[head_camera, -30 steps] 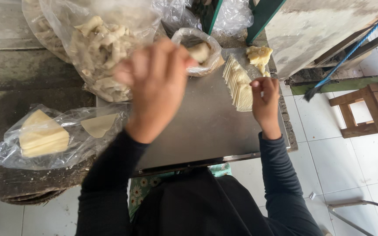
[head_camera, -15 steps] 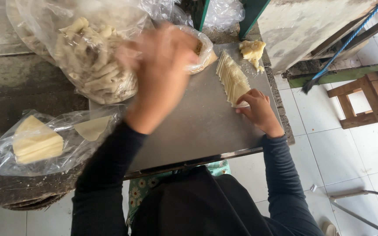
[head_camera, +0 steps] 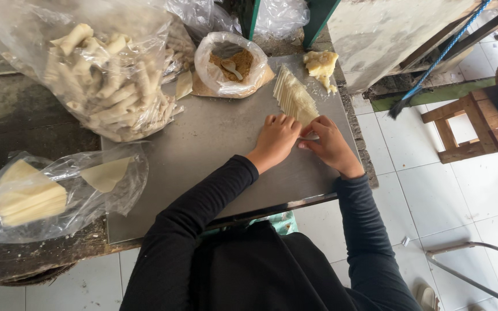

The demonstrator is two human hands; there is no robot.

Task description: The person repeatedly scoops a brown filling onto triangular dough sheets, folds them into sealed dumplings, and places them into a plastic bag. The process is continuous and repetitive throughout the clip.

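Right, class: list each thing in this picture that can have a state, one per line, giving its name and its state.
Left hand: palm down, fingers curled on a wrapper.
Right hand: pinching the same wrapper.
Fanned wrappers: overlapping in a row on the metal sheet.
Filling bag: open, spoon inside.
Bag of rolls: full.
Bag of wrapper stack: lying flat, open.

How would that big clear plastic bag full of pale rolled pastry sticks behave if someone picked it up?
The big clear plastic bag of pale rolled sticks would probably sag and shift, since its thin film slumps around loose contents. The sticks look dry and hollow, so it is likely light for its bulk. They may crack if squeezed. The open top suggests that tipping could spill some.
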